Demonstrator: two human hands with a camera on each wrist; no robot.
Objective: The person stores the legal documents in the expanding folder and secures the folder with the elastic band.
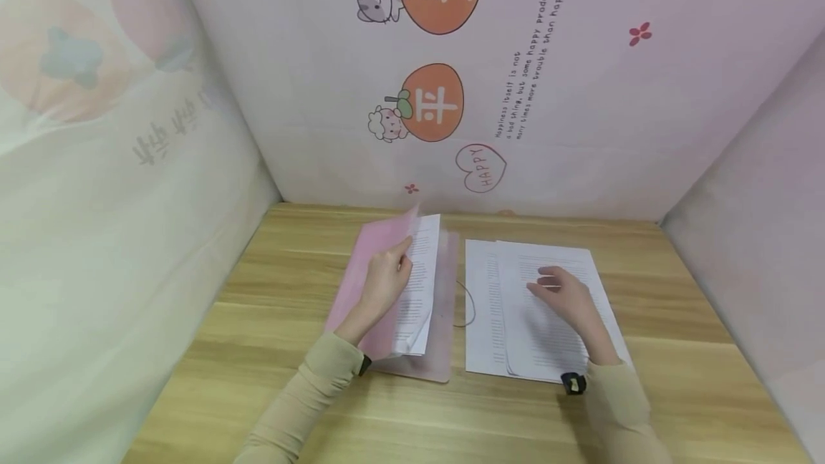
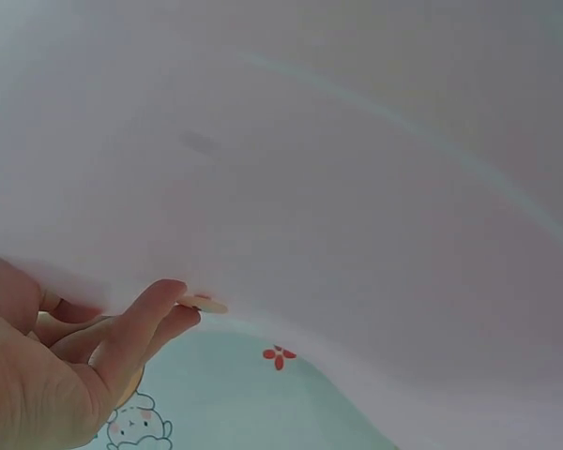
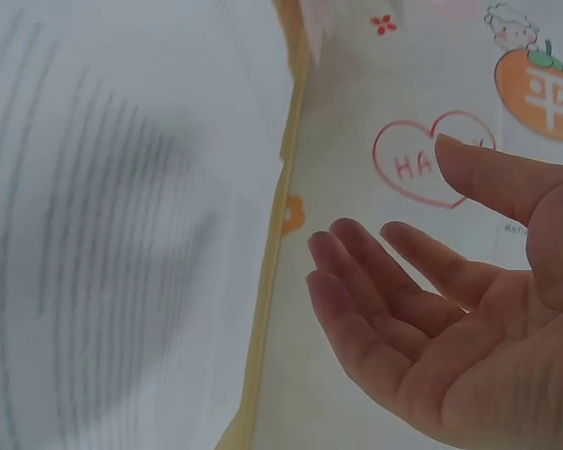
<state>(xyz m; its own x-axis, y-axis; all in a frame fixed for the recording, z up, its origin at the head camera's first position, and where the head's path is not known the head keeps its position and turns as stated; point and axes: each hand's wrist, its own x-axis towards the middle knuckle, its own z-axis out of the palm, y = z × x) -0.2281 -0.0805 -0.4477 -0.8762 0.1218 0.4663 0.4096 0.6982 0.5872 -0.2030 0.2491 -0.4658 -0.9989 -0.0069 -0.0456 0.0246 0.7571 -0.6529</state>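
Note:
A pink translucent folder (image 1: 445,364) lies open on the left, its front cover (image 1: 361,274) raised. Printed sheets (image 1: 422,263) stand tilted inside it. My left hand (image 1: 387,274) pinches the cover's edge between thumb and fingers; in the left wrist view the pink plastic fills the space above the hand (image 2: 84,366). On the right, a loose stack of printed paper (image 1: 525,263) lies on the table in two offset parts. Above it hovers my right hand (image 1: 570,299), fingers loosely bent and holding nothing. The right wrist view shows that hand (image 3: 432,328) beside the printed text.
A thin elastic loop (image 1: 473,306) extends from the folder's right edge toward the paper stack. The wooden table (image 1: 245,349) is bounded by a cartoon-printed cloth (image 1: 309,92) at the back and pale cloth walls on both sides. A dark band sits on each wrist.

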